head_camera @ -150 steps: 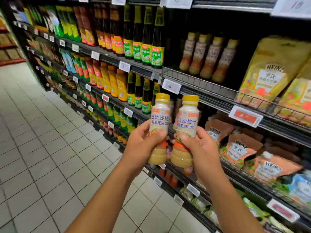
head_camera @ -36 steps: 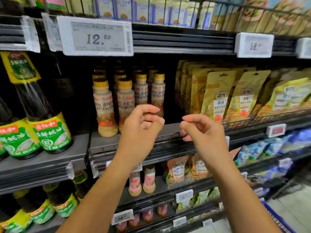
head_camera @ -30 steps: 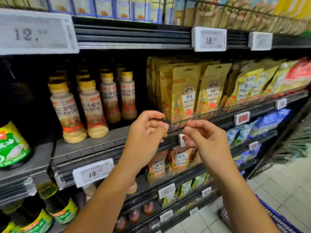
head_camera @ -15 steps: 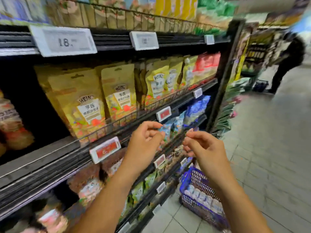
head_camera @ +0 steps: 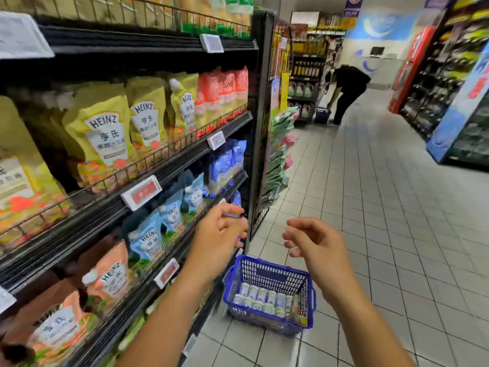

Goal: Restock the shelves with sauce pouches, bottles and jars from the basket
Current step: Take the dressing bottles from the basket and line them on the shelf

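Left hand [head_camera: 217, 239]: You hold it raised in front of the shelves [head_camera: 185, 160]. Its fingers [head_camera: 230, 211] are loosely curled, slightly apart, and grip nothing.
Right hand [head_camera: 315, 247]: You hold it raised beside the left hand, not touching it. Its fingers [head_camera: 296, 223] are relaxed, slightly bent, point toward the left hand and hold nothing.
Basket [head_camera: 264, 262]: Blue. It stands on the floor [head_camera: 397, 234] below the gap between your two sets of fingers, just beside the foot of the shelves.
Jars [head_camera: 260, 298]: They stand in rows on the bottom of the basket, well below your fingers. The labels are too blurred to read.
Bottle [head_camera: 297, 309]: Yellow cap, at the right side of the basket, below your right fingers. You cannot tell whether it stands or leans.
Yellow pouches [head_camera: 105, 136]: Upright behind a wire rail, on the shelf above and to the left of your left fingers.
Red pouches [head_camera: 222, 91]: Same shelf, at its end, directly above your left fingers.
Blue pouches [head_camera: 172, 210]: On the shelf just left of your left fingers.
Orange pouches [head_camera: 111, 276]: Below and to the left of your left fingers, beside your forearm.
Price tag [head_camera: 141, 192]: Red, clipped to the shelf edge above and to the left of your left fingers.
Person [head_camera: 346, 88]: Far up the aisle beyond your right fingers, bent over a second basket [head_camera: 321, 115].
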{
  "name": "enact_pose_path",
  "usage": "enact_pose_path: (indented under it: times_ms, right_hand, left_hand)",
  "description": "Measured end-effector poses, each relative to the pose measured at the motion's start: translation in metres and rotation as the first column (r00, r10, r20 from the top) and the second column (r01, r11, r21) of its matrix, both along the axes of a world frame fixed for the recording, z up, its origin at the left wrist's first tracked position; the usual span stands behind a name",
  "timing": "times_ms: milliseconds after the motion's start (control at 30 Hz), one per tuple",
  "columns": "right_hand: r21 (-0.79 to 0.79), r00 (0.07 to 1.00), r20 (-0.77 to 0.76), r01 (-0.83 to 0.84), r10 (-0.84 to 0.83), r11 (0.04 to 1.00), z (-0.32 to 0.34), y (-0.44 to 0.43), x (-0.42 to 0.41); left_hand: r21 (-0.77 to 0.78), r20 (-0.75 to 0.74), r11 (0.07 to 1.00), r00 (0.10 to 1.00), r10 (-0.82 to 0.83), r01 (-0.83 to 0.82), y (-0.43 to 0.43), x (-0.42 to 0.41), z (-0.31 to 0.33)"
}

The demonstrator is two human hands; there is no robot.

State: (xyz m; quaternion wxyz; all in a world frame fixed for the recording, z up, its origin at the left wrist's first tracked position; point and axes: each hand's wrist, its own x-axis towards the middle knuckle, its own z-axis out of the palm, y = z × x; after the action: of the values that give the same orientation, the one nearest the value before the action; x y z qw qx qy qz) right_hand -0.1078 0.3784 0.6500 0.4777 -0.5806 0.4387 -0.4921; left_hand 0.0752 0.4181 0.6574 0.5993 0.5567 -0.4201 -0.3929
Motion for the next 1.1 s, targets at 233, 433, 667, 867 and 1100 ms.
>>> enact_pose_path:
  times_ms: [233,433,667,867,1100]
  right_hand:
    - [0.048,0.994,-0.027,0.111,-0.11,0.993,-0.019,-0.043,-0.021]
    - [0.097,0.979,-0.054,0.203,-0.199,0.974,-0.042,-0.098,-0.021]
    - [0.193,0.952,-0.076,0.305,-0.296,0.933,-0.072,-0.174,-0.014]
    - [0.314,0.926,-0.094,0.376,-0.366,0.872,-0.115,-0.211,-0.015]
    - [0.435,0.886,-0.184,0.461,-0.425,0.773,-0.171,-0.234,-0.045]
  left_hand:
    - [0.038,-0.024,0.996,0.996,-0.086,0.086,-0.065,-0.012,-0.021]
    - [0.084,-0.068,0.984,0.986,-0.15,0.156,-0.135,-0.011,-0.048]
    - [0.18,-0.095,0.953,0.968,-0.231,0.245,-0.226,0.002,-0.086]
    - [0.295,-0.093,0.911,0.957,-0.274,0.289,-0.28,0.003,-0.132]
    - [0.455,-0.108,0.806,0.922,-0.372,0.378,-0.32,-0.022,-0.188]
